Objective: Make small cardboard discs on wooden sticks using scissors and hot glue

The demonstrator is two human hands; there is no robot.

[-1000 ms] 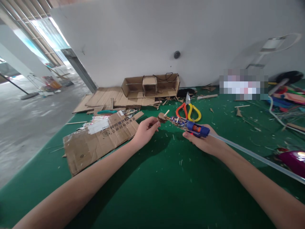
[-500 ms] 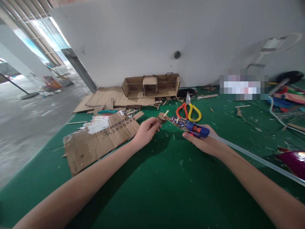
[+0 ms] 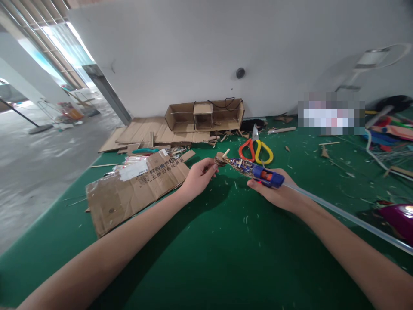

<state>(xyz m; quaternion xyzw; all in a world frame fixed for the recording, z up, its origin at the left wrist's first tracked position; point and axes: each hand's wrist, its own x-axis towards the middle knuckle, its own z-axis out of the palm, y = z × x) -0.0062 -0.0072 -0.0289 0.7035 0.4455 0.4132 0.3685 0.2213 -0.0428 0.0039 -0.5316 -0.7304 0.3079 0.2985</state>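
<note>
Between the fingertips of my left hand (image 3: 200, 177) is a small round brown cardboard piece (image 3: 220, 159), held just above the table. A short pale stick (image 3: 226, 152) juts up from it. My right hand (image 3: 279, 189) is wrapped round a blue hot glue gun (image 3: 263, 173), its front part crusted with scraps. The gun's tip points left and meets or nearly meets the cardboard piece; I cannot tell whether they touch. A long translucent glue stick (image 3: 342, 212) runs out of the gun's back. Scissors (image 3: 256, 148) with one red and one yellow handle lie just beyond the gun.
A printed cardboard sheet (image 3: 129, 193) lies left of my left hand. Against the wall stands an open cardboard box (image 3: 180, 118) with compartments. Cardboard scraps and thin sticks litter the green table (image 3: 206, 258). A shiny purple object (image 3: 398, 217) sits at the right edge.
Almost nothing differs. Both hands keep their grip and position, with the glue gun still at the cardboard piece; the whole view shifts very slightly.
</note>
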